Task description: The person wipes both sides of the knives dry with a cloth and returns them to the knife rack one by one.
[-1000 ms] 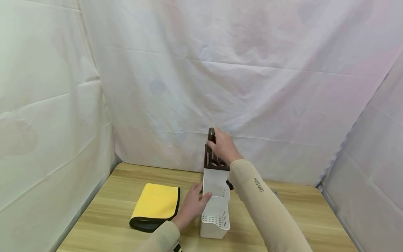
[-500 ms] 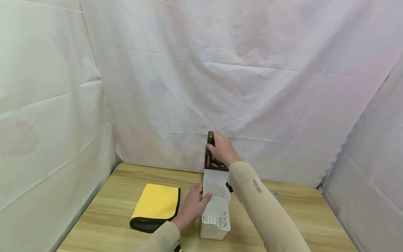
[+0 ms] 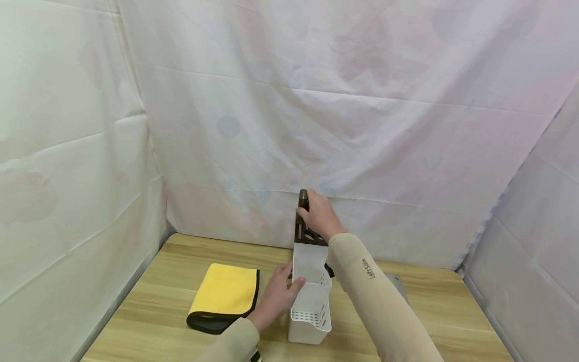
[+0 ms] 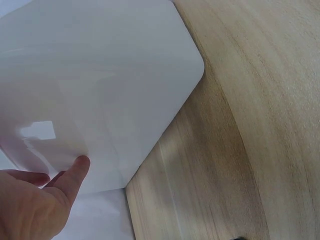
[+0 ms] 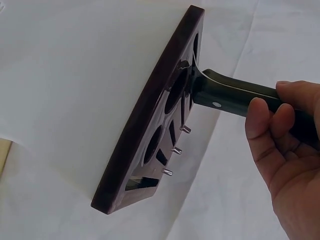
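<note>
A white knife block (image 3: 309, 264) with a dark brown slotted top (image 3: 300, 234) stands upright on the table. Its lower front is an open perforated basket (image 3: 307, 334). My left hand (image 3: 276, 294) holds the block by its left side, thumb over the front edge. In the left wrist view, fingertips (image 4: 80, 162) touch the glossy white side panel (image 4: 120, 100). My right hand (image 3: 321, 213) grips the dark handle of a knife (image 3: 303, 198) above the slotted top. In the right wrist view the handle (image 5: 225, 92) meets the slotted top; the blade is almost wholly hidden inside.
A folded yellow cloth (image 3: 226, 291) with black edging lies left of the left hand. A flat grey metal piece (image 3: 398, 286) shows partly behind the right sleeve. A small black object (image 3: 329, 270) sits by the block's right side. White fabric (image 3: 253, 125) hangs behind the table.
The right hand and the knife handle have moved slightly down towards the slotted top. The left hand and the block stay in place.
</note>
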The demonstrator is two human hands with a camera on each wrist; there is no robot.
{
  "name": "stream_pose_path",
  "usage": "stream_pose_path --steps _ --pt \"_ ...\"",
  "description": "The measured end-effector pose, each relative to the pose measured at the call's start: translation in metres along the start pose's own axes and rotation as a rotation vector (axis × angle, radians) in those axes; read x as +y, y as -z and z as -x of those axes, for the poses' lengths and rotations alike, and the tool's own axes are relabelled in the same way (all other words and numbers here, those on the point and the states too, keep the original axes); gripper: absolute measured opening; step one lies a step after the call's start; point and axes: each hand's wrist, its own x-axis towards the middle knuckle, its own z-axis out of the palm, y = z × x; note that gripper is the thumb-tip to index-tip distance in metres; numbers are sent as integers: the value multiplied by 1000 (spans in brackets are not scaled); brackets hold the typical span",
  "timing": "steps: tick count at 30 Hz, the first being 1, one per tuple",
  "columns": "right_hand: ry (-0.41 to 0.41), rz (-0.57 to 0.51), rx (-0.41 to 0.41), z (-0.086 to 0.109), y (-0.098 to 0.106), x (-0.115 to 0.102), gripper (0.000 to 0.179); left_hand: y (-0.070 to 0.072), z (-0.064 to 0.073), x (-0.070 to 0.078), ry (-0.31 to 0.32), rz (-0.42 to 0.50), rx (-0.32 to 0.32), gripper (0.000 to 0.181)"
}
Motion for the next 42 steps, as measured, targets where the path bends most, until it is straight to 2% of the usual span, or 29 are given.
stream_pose_path --steps 6,17,24,31,38,42 --pt "-36 0 -21 0 1 2 30 0 0 2 2 4 -3 60" --pt "-54 -7 -12 1 0 3 32 1 -1 1 -4 -19 3 59" --pt "-95 -67 -26 9 2 6 24 1 -3 -1 11 -10 -4 60" --pt "-94 -105 -6 27 9 17 25 3 -4 2 28 -13 -10 60" --pt "-96 -133 22 56 18 30 21 7 -7 2 -8 -20 -8 57" --pt "-125 -148 38 74 21 43 21 9 -9 0 -29 -20 -12 54"
